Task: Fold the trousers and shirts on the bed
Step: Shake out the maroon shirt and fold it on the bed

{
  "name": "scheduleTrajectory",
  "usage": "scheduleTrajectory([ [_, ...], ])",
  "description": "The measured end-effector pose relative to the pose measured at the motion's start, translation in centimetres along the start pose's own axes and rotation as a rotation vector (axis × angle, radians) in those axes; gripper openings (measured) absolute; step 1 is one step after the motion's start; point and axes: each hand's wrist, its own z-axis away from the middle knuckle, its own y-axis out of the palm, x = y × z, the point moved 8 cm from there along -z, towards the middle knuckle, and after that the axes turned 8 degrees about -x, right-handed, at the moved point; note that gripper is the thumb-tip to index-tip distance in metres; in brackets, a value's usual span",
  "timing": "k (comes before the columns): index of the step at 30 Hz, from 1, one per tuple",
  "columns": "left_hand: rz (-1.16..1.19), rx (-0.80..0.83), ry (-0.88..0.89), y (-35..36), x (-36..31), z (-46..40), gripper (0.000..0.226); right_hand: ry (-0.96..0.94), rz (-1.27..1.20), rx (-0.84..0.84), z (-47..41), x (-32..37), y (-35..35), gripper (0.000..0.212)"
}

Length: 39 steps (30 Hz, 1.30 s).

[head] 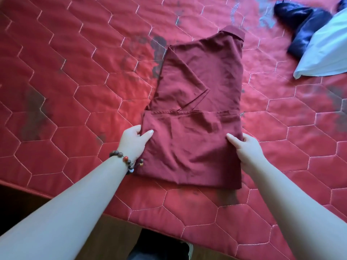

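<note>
Both forearms reach in from the near edge of the bed [56,91]. Left hand [134,140], with a bead bracelet [124,160] at the wrist, pinches the left side of the maroon shirt [193,109], thumb on top and fingers tucked under the cloth. Right hand [244,147] grips the right side likewise, thumb over, fingers beneath.

Shirt lies flat on the red quilted cover, sides and sleeve already turned in, lower part doubled up over the body. Its long axis runs straight away from the person, collar at the far end. Both hands sit level with each other on the near folded section, neither clearly closer to the collar; the remaining length lies directly beyond them. Judgement: a further fold would travel away along that axis.

Count: one shirt in hand, one dark garment [300,25] unfolded at the far right, one white pillow [326,47] partly overlapping it.
</note>
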Motion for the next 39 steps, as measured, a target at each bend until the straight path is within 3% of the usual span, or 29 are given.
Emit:
scheduleTrajectory([
  [3,0.128,0.040,0.092,-0.3,-3.4,0.3,0.025,-0.193,0.076,-0.111,0.9,3.2,-1.0,0.019],
  [8,0.438,0.181,0.143,-0.4,-10.0,-2.5,0.016,-0.385,-0.093,-0.146,0.9,11.1,-2.9,0.014],
  [12,0.205,0.125,0.076,1.5,-10.2,-8.5,0.010,-0.287,0.129,-0.213,-4.5,12.8,-1.7,0.014],
  [14,0.022,0.150,0.000,3.2,-8.8,-10.8,0.019,-0.122,0.358,-0.223,-7.1,10.9,-0.6,0.033],
  [16,-0.066,0.121,-0.012,4.0,-8.3,-12.3,0.023,-0.074,0.464,-0.234,-8.4,9.9,0.1,0.042],
  [20,-0.131,-0.029,0.113,4.1,-11.0,-14.6,0.020,-0.197,0.305,-0.278,-10.2,12.2,0.9,0.021],
  [23,-0.173,-0.063,0.206,4.6,-12.9,-15.3,0.005,-0.204,0.260,-0.245,-11.3,13.8,2.0,0.020],
  [26,-0.035,0.002,0.208,5.0,-14.0,-15.5,0.007,-0.296,0.210,-0.270,-11.2,15.4,2.4,0.005],
  [32,0.274,0.043,0.173,5.1,-17.6,-18.0,0.008,-0.437,0.015,-0.268,-12.0,20.1,1.5,0.008],
  [35,0.098,-0.054,0.220,5.6,-18.5,-20.1,0.025,-0.397,0.047,-0.287,-14.9,21.3,1.7,0.006],
  [39,-0.106,-0.128,0.244,6.8,-18.3,-21.3,0.011,-0.225,0.265,-0.273,-18.7,19.9,2.5,0.022],
])
